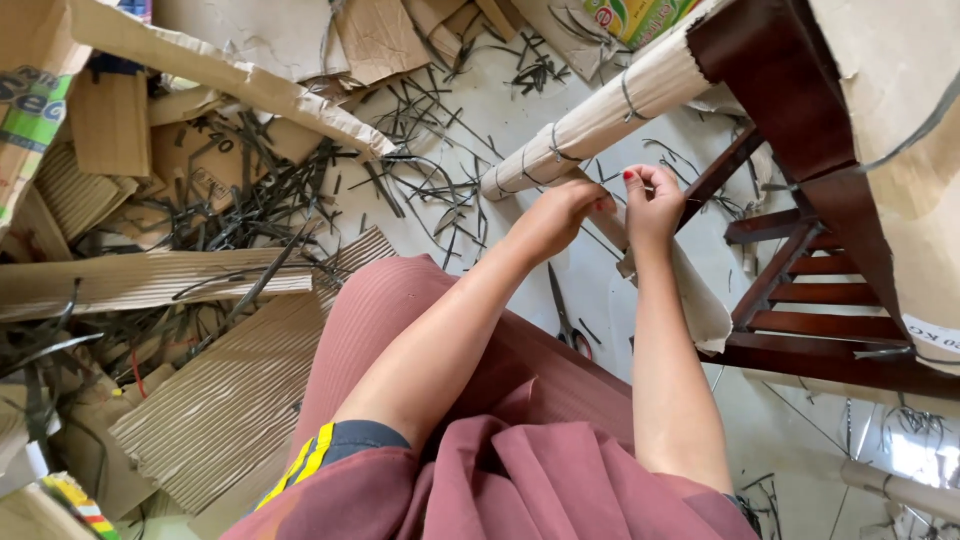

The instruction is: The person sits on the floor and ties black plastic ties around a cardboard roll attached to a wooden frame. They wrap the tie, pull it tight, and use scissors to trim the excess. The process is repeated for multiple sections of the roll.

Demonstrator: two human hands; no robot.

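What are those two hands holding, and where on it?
Both the left hand and right hand pinch the corrugated cardboard wrap on a furniture leg, at its lower end.

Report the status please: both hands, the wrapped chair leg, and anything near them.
Left hand and right hand both pinch at corrugated wrap on chair leg. Scissors on floor below. Strap scraps around.

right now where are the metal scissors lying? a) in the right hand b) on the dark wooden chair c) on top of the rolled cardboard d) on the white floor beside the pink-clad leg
d: the metal scissors lie on the white floor by the pink-clad leg, below both hands at the strapped roll of corrugated cardboard.
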